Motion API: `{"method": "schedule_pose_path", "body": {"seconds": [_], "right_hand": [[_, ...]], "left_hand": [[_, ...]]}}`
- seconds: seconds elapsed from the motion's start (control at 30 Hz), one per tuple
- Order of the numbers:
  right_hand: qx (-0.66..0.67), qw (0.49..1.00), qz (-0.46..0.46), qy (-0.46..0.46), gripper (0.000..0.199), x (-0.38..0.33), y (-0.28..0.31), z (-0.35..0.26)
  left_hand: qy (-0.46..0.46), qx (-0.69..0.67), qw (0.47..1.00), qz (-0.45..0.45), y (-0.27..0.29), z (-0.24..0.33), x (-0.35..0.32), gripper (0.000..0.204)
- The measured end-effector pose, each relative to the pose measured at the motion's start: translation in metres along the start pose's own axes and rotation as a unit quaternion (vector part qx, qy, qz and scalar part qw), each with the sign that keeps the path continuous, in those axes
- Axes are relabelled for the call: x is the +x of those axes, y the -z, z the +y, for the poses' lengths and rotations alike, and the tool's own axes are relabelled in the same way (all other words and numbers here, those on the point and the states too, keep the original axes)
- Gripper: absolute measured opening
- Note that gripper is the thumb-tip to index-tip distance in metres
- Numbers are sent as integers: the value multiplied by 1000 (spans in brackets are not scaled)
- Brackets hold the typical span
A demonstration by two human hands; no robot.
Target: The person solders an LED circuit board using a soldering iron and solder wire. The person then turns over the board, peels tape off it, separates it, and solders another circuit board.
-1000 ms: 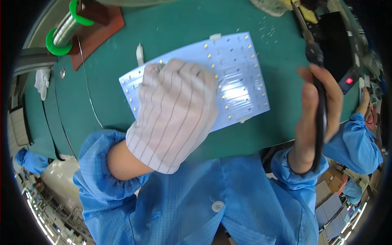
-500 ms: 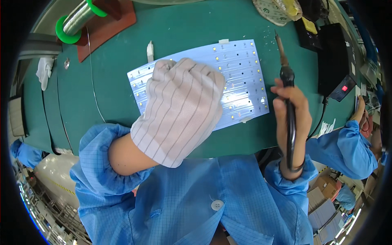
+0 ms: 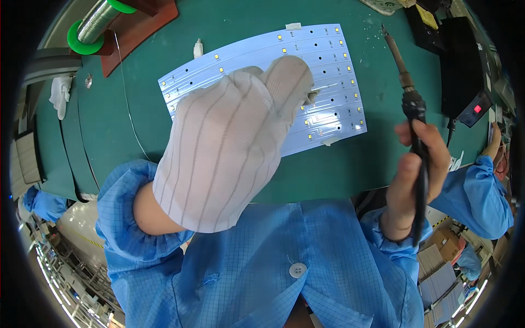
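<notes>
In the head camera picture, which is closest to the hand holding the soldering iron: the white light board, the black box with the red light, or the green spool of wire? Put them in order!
From the right hand with the soldering iron:
1. Black box with the red light, up and to its right. The white light board, to its left, is about as near; too close to call.
2. Green spool of wire, far top left corner.

bench: green mat | floor: pale, glossy | light: bright, even overhead

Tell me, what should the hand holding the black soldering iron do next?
Probably lower the black soldering iron in the bare right hand leftward to the thin wire that the white striped-glove left hand pins on the white LED panel; its tip hovers apart.
</notes>
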State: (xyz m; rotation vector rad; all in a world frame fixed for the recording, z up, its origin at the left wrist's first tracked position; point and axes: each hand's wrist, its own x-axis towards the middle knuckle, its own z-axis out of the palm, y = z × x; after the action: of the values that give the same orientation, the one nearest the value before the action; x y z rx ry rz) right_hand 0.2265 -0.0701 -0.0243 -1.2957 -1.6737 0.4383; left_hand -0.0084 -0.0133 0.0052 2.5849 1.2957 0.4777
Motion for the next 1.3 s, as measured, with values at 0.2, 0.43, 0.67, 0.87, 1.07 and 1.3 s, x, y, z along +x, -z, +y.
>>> {"method": "schedule_pose_path", "body": {"seconds": [0.2, 0.43, 0.67, 0.87, 1.07, 1.3], "right_hand": [[156, 980, 41, -114, 42, 1, 3, -13], [231, 961, -37, -144, 35, -4, 2, -13], [237, 961, -46, -133, 34, -6, 0, -9], [247, 959, -55, -126, 32, -5, -4, -12], [234, 958, -56, -159, 32, -4, -1, -11], [215, 965, -44, -145, 34, -4, 1, -2]], "left_hand": [[-70, 96, 993, -6, -12, -10, -7, 18], [58, 69, 995, -34, -10, 7, -2, 31], [36, 31, 999, -19, -14, 4, 0, 34], [28, 83, 996, -24, -9, 4, -3, 34], [30, 103, 993, -39, -20, 3, 0, 37], [43, 82, 995, -27, -36, 4, 8, 38]]}}
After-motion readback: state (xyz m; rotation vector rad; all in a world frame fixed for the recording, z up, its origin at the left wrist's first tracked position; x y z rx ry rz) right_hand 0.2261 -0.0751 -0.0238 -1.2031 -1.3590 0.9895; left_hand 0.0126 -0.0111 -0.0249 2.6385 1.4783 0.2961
